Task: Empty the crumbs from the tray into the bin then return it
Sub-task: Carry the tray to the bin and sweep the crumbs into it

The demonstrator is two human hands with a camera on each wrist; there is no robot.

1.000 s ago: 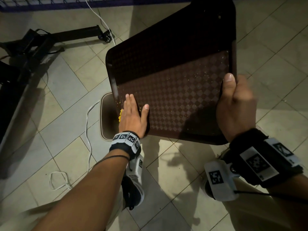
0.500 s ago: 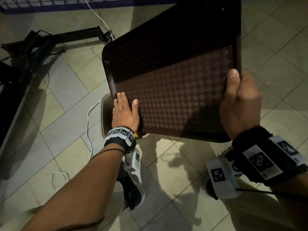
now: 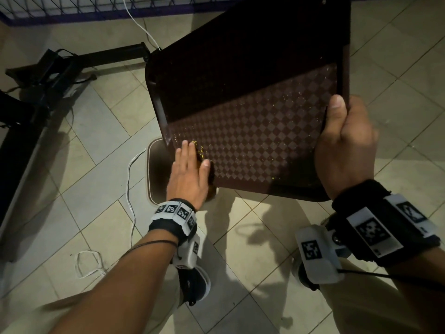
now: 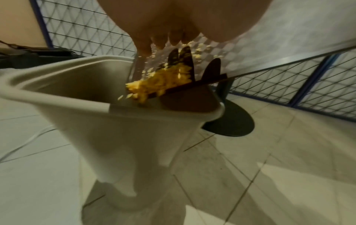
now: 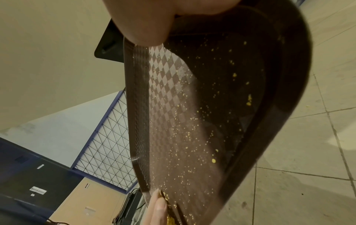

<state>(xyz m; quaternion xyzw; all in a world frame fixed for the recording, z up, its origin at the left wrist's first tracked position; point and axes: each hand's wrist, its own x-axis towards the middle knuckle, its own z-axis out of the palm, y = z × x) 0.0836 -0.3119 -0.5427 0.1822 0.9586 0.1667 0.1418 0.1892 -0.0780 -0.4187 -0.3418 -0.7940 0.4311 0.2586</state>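
One dark brown rectangular plastic tray (image 3: 252,112) with a diamond-checker surface is held tilted, its lower corner dipping over one pale rounded plastic bin (image 4: 80,97). The right hand (image 3: 344,150) grips the tray's right rim, thumb on top and fingers curled beneath. The left hand (image 3: 189,174) lies flat with straight fingers on the low corner. Just below those fingertips, a heap of yellow crumbs (image 4: 159,82) spills off the edge into the bin. No writing is legible.

Dim warm light; hard shadows on floor (image 3: 252,237); wrist views blurred, edges strongly warped.
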